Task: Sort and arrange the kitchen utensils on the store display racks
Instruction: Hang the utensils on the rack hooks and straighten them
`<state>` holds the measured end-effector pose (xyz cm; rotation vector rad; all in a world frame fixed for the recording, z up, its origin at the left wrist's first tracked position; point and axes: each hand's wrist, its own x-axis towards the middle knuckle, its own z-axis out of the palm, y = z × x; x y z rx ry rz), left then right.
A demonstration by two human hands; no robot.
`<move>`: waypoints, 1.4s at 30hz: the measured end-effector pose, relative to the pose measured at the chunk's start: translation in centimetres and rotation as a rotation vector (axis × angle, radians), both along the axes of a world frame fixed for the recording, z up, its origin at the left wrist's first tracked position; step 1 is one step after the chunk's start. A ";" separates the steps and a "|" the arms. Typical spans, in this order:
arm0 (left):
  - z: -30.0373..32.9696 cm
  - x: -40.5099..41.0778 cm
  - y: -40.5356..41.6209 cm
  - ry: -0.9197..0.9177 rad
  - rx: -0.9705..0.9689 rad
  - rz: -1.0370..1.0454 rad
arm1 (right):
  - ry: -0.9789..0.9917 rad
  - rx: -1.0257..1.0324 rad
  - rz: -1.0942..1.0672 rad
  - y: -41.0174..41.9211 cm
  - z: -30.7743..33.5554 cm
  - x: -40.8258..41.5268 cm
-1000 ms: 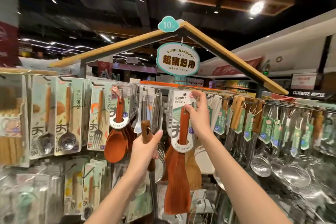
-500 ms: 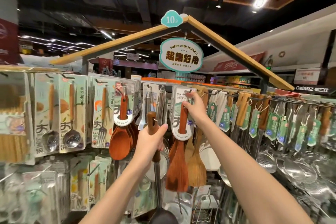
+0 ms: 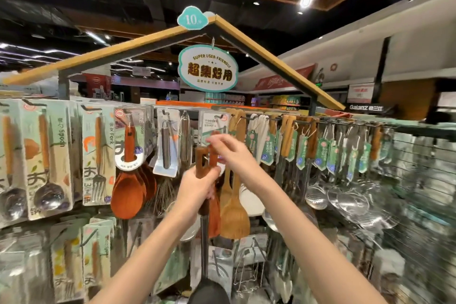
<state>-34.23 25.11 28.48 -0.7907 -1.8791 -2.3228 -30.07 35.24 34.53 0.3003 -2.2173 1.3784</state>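
A long store display rack hangs mostly full of carded utensils (sorting looks well underway). The left hand grips a wooden-handled dark ladle, not yet hung; the right hand, blurred, pinches near its handle top.

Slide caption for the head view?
Left hand grips a wooden-handled ladle; right hand reaches its handle top, before hanging utensils.

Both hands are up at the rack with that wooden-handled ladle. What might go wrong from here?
The left hand alone grips the ladle; its long shaft hangs low and might swing into packages below. The right hand works blurred near the handle top, so it may miss the hang hole. The crowded wooden spatulas beside it could get knocked.
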 end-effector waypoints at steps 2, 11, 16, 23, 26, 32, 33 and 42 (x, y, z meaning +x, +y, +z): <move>-0.3 0.1 1.3 0.008 -0.031 0.017 | -0.020 0.010 0.007 -0.3 -1.4 1.4; -1.6 3.6 9.2 0.061 -0.060 -0.184 | 0.090 -0.035 -0.232 7.0 -3.0 6.4; -1.5 5.2 14.5 0.112 -0.092 -0.206 | 0.131 -0.013 -0.258 13.4 -1.8 6.8; 0.7 7.1 23.2 0.078 -0.038 -0.099 | 0.342 -0.034 -0.300 22.1 0.6 6.5; 2.6 7.3 26.1 0.121 -0.064 -0.053 | 0.376 -0.059 -0.356 24.6 1.9 6.1; 4.3 6.7 30.3 0.165 -0.116 -0.054 | 0.365 -0.036 -0.460 28.4 3.3 4.7; 4.3 6.4 30.7 0.163 -0.129 -0.045 | 0.363 -0.030 -0.475 28.8 3.3 4.4; 3.4 4.0 32.1 0.168 -0.148 -0.001 | 0.347 -0.037 -0.473 29.4 2.6 2.2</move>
